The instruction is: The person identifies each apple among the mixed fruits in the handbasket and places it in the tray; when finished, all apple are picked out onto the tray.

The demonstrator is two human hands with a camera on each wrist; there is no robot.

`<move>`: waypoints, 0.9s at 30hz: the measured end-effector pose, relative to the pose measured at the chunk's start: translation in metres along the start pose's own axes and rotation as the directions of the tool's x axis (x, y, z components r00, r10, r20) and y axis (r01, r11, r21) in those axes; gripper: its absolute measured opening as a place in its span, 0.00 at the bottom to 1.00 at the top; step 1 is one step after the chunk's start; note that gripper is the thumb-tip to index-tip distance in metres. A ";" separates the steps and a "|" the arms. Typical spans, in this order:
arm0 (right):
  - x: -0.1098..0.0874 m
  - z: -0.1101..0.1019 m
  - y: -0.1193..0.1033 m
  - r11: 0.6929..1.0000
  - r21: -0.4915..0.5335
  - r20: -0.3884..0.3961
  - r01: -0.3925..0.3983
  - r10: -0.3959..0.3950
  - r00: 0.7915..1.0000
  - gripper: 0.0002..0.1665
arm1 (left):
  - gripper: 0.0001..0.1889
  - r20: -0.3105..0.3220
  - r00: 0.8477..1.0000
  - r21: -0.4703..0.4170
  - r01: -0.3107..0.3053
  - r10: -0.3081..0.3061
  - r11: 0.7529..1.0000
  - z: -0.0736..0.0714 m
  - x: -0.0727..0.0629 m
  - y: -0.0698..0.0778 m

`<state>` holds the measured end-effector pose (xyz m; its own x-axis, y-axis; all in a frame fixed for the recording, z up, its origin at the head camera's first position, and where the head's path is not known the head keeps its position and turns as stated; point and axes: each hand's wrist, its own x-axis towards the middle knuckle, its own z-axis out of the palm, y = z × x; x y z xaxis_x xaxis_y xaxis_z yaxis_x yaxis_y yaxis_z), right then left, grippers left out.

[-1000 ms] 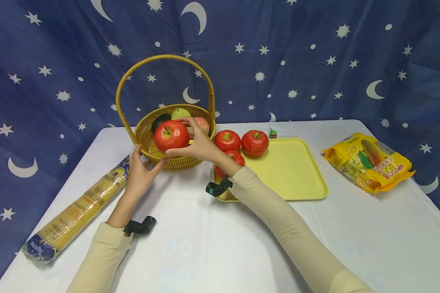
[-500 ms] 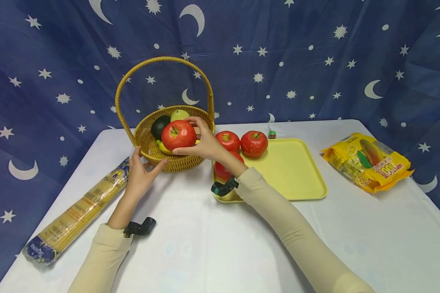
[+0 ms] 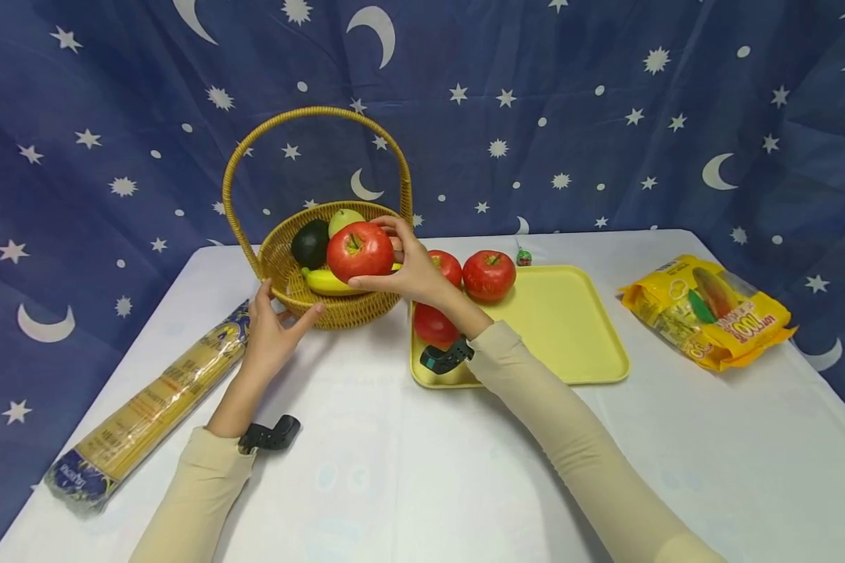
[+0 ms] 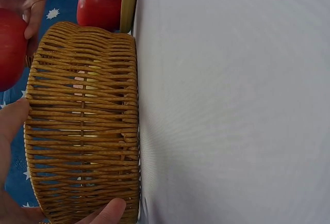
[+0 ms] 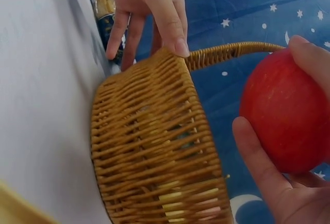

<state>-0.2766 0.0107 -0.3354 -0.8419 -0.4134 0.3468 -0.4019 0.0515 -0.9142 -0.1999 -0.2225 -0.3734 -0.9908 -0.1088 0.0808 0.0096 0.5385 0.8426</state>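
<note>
In the head view my right hand (image 3: 417, 266) grips a red apple (image 3: 361, 252) between thumb and fingers, over the right half of the wicker basket (image 3: 348, 314). The basket holds a dark green avocado (image 3: 310, 245), a green pear (image 3: 344, 219) and a yellow banana (image 3: 324, 282), partly behind the held apple. My left hand (image 3: 271, 332) touches the basket's front left, its fingers spread and fairly straight. The right wrist view shows one left digit on the rim and other fingers beside the wall. Three more red apples (image 3: 489, 275) sit at the left of the yellow tray (image 3: 570, 336).
A long pack of spaghetti (image 3: 158, 399) lies left of the basket. At the right lies a yellow snack bag (image 3: 707, 311). A small green and red trinket (image 3: 524, 256) is behind the tray. The tall basket handle (image 3: 317, 110) arches above the fruit.
My right hand has moved to the right with the apple, from the basket's left part. More of the avocado and banana shows. My left hand has stayed in place.
</note>
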 end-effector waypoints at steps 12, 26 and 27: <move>-0.007 -0.014 0.002 1.000 -0.011 -0.009 -0.019 0.019 1.000 0.47 | 0.54 -0.003 1.000 0.000 0.003 -0.003 1.000 0.000 -0.001 0.000; -0.014 -0.032 0.009 0.999 -0.044 -0.029 -0.008 0.006 1.000 0.49 | 0.55 0.006 1.000 0.006 0.017 -0.017 1.000 -0.001 -0.002 0.002; -0.014 -0.033 0.009 0.999 -0.040 -0.026 -0.008 0.007 1.000 0.49 | 0.55 0.006 1.000 0.008 0.017 -0.017 1.000 -0.001 -0.002 0.002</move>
<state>-0.2802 0.0473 -0.3415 -0.8540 -0.3890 0.3456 -0.4090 0.0911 -0.9080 -0.1974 -0.2224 -0.3716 -0.9916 -0.1129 0.0628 -0.0086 0.5429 0.8398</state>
